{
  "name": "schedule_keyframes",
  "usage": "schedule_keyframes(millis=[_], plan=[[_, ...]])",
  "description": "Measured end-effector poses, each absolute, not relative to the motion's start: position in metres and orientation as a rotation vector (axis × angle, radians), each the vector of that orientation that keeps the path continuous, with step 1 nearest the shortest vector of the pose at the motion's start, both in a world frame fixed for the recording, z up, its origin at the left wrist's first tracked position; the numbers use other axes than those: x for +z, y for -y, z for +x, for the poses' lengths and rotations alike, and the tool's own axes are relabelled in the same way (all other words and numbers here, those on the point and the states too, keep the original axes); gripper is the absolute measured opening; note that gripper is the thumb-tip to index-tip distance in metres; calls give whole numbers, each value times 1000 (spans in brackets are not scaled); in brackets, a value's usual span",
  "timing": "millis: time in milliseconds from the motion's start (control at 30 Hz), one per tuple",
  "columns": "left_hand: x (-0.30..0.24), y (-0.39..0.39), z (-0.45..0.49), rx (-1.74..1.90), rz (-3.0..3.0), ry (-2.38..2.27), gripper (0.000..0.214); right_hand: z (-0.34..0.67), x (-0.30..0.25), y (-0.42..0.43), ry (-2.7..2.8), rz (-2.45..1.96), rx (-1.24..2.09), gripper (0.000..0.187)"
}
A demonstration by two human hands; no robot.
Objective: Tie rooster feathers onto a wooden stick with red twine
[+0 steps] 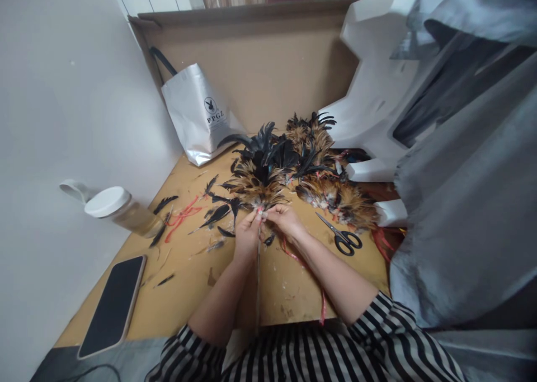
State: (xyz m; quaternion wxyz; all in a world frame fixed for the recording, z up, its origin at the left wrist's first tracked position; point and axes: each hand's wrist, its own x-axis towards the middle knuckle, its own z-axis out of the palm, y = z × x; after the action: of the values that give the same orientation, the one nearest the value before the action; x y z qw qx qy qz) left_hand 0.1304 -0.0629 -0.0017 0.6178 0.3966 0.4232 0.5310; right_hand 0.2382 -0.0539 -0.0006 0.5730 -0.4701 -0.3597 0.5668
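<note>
Hands [246,229], two; in-hand feather bundle [259,183], one

"What do the left hand [247,232] and right hand [286,221] hide?"
"The base of the feather bundle [255,183]; the right forearm [335,276] covers part of the red ribbon [323,310]."
"And the edges?"
"They cut off the striped shirt [289,355] and grey cloth [474,197]."
"The silver bag [184,111]?"
"Its smallest print [217,121] is illegible."
</note>
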Motion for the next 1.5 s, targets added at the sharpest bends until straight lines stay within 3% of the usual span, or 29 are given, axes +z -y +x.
schedule_keyframes(millis=[167,400,600,1100,1500], plan=[[-12,62,131,1262,1037,-1066,54,234,0,56,821,-1199,1301,25],[-18,65,130,1407,1406,-1123,30,234,2,56,900,-1273,1251,35],[-19,65,132,1384,1505,-1129,23,236,-1,53,933,-1263,1225,37],[-20,67,131,1361,1563,-1085,28,240,-8,49,893,-1251,1256,39],[-9,61,132,1120,850,-915,56,249,-4,47,822,-1139,1476,35]])
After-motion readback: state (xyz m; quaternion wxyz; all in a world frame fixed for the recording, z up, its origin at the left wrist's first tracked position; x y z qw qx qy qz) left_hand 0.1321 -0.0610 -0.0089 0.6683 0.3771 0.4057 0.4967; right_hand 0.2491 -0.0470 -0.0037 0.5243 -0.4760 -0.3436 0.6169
